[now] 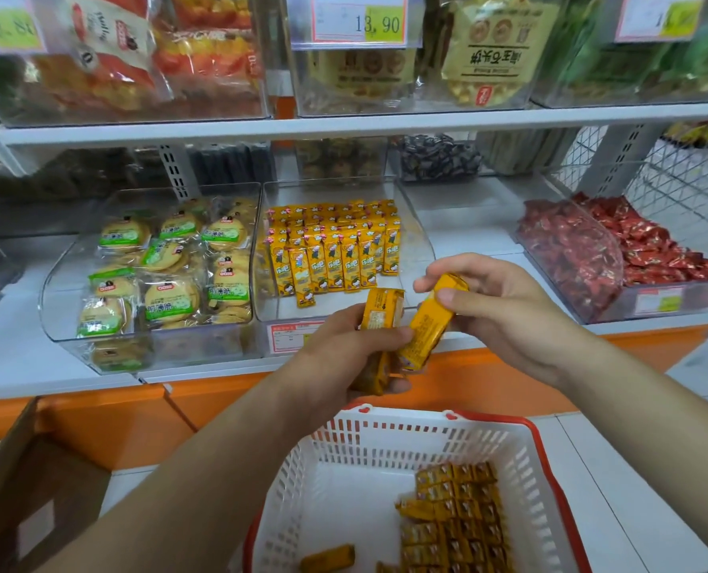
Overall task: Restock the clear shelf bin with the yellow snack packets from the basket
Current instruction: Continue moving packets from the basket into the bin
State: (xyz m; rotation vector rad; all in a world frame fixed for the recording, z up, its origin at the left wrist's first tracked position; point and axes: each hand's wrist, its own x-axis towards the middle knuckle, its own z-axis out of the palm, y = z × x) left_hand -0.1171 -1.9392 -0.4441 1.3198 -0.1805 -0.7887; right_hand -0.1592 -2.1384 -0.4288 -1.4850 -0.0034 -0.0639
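Observation:
The clear shelf bin [420,237] on the middle shelf holds several upright yellow snack packets [336,250] in rows at its back left. In front of the bin, my left hand [344,357] grips a small bunch of yellow packets [381,314]. My right hand [505,308] pinches one yellow packet [429,324] between thumb and fingers, its lower end touching my left fingers. Below, the white basket with a red rim [546,461] holds several more yellow packets [455,514] stacked at its right, plus a loose one [327,558].
A clear bin of green-labelled biscuits [158,275] stands left of the target bin, and a bin of red-wrapped sweets [617,250] stands to the right. An upper shelf [344,124] overhangs. An open cardboard box [34,481] sits at the lower left.

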